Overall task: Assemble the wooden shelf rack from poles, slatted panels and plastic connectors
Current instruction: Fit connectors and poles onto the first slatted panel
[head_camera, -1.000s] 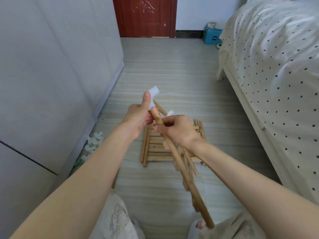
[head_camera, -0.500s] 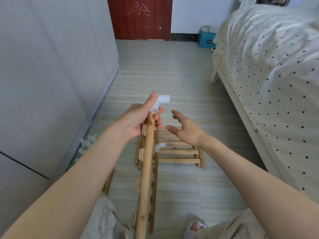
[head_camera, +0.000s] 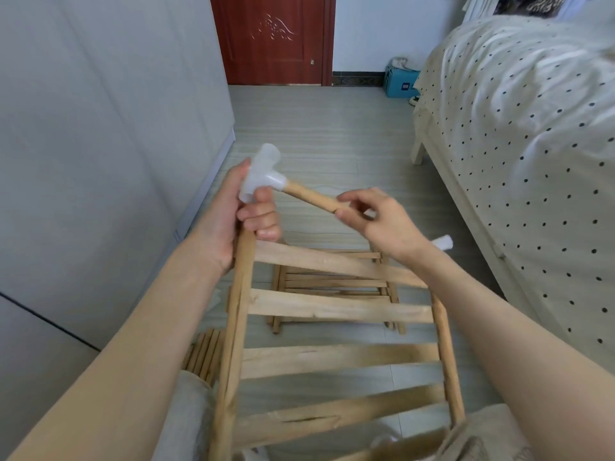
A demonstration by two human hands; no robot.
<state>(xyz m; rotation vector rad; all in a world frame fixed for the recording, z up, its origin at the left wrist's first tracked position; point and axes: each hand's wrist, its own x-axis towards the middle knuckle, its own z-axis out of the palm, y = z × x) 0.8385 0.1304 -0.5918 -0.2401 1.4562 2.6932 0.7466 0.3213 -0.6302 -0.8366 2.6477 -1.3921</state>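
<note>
Head view: left hand (head_camera: 233, 217) curled tight round slatted panel (head_camera: 332, 307) rail beneath white plastic connector (head_camera: 263, 174); right hand (head_camera: 376, 221) fingertips loosely pinching short pole (head_camera: 312, 196) plugged into connector. Blue box (head_camera: 401, 82) label unreadable.

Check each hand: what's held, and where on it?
Left hand grips the slatted panel at the top of its side rail, just under the white connector. Right hand pinches the short pole at its free end.
</note>
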